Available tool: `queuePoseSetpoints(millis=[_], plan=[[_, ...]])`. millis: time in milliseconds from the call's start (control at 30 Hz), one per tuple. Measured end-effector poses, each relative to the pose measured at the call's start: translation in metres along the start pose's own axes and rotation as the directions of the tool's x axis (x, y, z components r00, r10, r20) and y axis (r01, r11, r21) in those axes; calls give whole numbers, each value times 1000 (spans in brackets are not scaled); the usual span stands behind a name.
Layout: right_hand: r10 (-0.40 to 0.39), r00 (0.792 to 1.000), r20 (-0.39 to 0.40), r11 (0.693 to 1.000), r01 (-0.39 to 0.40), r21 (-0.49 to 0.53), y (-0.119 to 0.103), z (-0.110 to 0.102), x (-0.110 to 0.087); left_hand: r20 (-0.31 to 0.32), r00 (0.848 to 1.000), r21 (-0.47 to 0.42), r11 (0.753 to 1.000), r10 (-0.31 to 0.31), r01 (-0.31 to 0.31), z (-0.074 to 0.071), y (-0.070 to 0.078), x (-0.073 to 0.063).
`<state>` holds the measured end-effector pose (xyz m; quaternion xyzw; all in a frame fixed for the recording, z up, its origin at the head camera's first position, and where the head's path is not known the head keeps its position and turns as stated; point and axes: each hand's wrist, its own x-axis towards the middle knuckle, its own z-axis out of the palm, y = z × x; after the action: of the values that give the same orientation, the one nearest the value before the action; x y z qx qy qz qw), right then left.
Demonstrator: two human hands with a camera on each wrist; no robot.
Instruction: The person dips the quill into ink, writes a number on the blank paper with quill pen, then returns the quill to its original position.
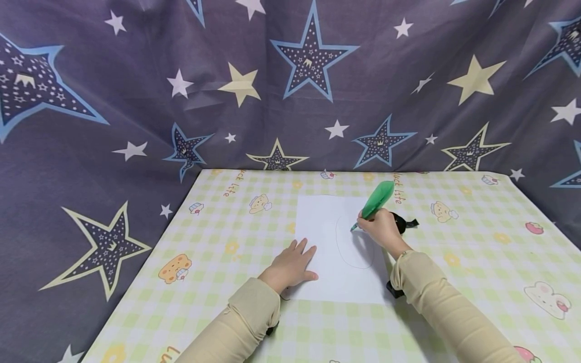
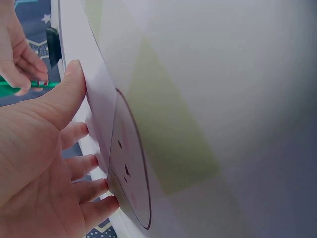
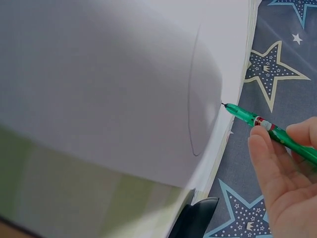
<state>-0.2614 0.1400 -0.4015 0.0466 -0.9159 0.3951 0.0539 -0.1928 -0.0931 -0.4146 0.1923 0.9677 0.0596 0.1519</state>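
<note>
A sheet of white paper (image 1: 317, 217) lies on the table, with a thin dark U-shaped line (image 1: 337, 239) drawn on its right half. My right hand (image 1: 383, 229) pinches a green pen (image 3: 277, 133) with a large green feather-like top (image 1: 379, 197). The pen slants, its tip at or just over the paper near the upper inside of the curve. In the right wrist view, thumb and fingers grip its barrel. My left hand (image 1: 290, 264) rests on the paper's lower left edge with fingers spread and holds nothing; the left wrist view shows its thumb (image 2: 74, 91) along the sheet.
A checked green-and-white cloth (image 1: 218, 297) with cartoon prints covers the table. Behind stands a dark star-patterned curtain (image 1: 295, 121). Black pieces, partly hidden, show by the right wrist (image 1: 399, 222) and under the right sleeve (image 1: 419, 277).
</note>
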Motion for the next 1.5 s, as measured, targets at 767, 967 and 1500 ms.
queuePoseSetpoints(millis=[767, 967, 1500], plan=[[-64, 998, -13, 997, 64, 34, -5, 0, -2, -3, 1000, -12, 1000, 8, -8, -2, 0, -1], [-22, 1000, -4, 1000, 22, 6, -1, 4, 2, -4, 1000, -13, 1000, 5, -5, -2, 0, -1], [-38, 999, -20, 999, 39, 21, -5, 8, 1, -1, 1000, -15, 1000, 2, -2, -1, 0, 0]])
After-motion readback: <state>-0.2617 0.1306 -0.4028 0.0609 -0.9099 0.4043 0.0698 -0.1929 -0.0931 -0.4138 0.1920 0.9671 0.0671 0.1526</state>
